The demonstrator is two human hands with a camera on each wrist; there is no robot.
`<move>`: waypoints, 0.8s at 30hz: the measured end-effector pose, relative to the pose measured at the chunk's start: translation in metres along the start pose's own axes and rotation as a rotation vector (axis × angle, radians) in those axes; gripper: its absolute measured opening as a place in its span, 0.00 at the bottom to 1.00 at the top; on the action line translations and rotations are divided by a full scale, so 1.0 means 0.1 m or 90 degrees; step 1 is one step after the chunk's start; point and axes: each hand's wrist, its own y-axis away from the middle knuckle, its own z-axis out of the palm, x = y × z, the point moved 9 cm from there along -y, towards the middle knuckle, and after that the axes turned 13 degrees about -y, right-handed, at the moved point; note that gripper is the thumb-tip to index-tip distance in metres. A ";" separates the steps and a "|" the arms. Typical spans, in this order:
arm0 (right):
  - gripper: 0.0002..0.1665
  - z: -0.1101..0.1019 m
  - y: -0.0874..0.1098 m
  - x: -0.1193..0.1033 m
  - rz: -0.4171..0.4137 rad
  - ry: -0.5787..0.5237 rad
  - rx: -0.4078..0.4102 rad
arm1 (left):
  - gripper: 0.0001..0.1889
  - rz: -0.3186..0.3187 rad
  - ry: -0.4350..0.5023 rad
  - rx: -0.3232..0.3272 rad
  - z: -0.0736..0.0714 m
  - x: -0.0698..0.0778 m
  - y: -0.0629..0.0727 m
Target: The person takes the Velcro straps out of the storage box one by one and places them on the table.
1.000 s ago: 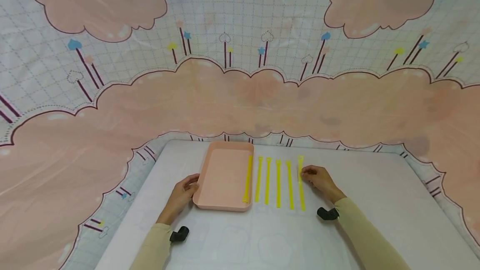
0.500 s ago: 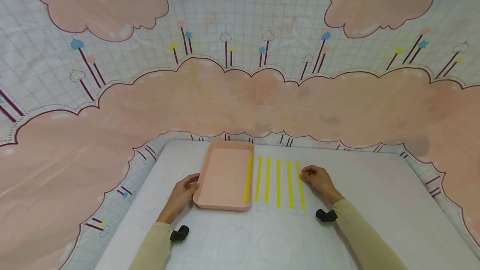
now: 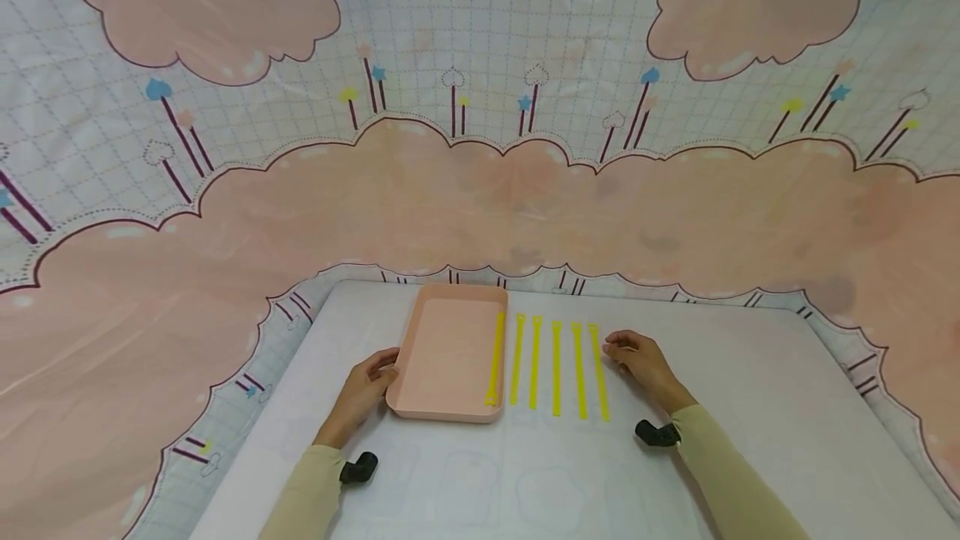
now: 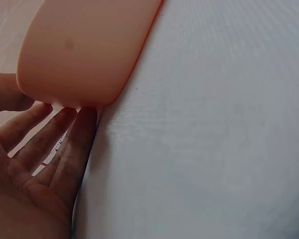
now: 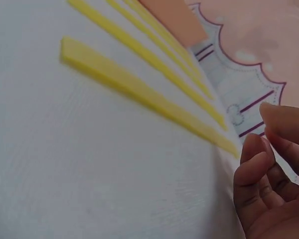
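Observation:
In the head view, several flat yellow strips (image 3: 556, 369) with wider notched ends lie side by side, right of a pink tray (image 3: 446, 348). One more yellow strip (image 3: 495, 357) lies inside the tray along its right wall, wide end toward me. My left hand (image 3: 362, 394) rests against the tray's left side; up close in the left wrist view, fairly straight fingers (image 4: 82, 134) touch its outer wall. Just right of the outermost strip (image 5: 144, 97), my right hand (image 3: 641, 361) hovers with loosely bent fingers (image 5: 251, 169). Its thumb and fingertips stand apart, holding nothing.
A white table (image 3: 517, 490) carries everything. Behind it hangs a cloth (image 3: 525, 207) printed with clouds and small coloured shapes. A black wrist device (image 3: 358, 467) sits by the left cuff, and another black device (image 3: 657, 433) by the right.
The outermost yellow strip's far end has shifted slightly left and toward me, in line with its neighbours. My right hand has let go and drawn a little right. The left hand stays put.

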 end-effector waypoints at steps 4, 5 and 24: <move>0.21 -0.01 0.05 -0.16 -0.026 -0.023 -0.020 | 0.23 -0.004 -0.002 0.002 0.01 -0.03 -0.01; 0.21 -0.01 0.06 -0.20 -0.030 -0.034 -0.025 | 0.22 -0.002 -0.006 0.003 0.01 -0.04 -0.02; 0.20 0.19 0.34 -0.82 -0.128 -0.083 -0.104 | 0.22 -0.005 -0.020 0.013 0.00 -0.05 -0.01</move>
